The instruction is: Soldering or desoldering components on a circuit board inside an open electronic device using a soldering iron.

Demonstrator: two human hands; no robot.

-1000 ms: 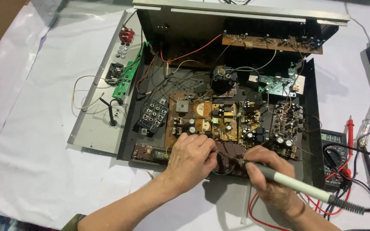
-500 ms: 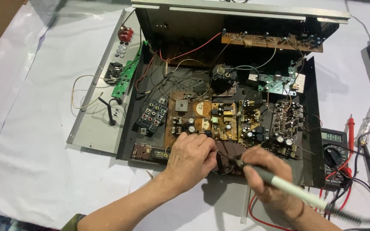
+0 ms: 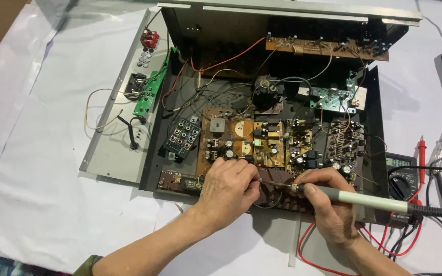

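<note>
Right hand [image 3: 333, 212], lower right of centre: closed around soldering iron [image 3: 354, 198], tip pointing left at brown circuit board [image 3: 246, 148]. Left hand [image 3: 228, 186], lower centre: fingers curled, resting on board's near edge, tips just beside iron tip; contents not discernible. Board seated in open black chassis [image 3: 152, 153], centre frame. Multimeter [image 3: 402, 174] at right edge.
</note>
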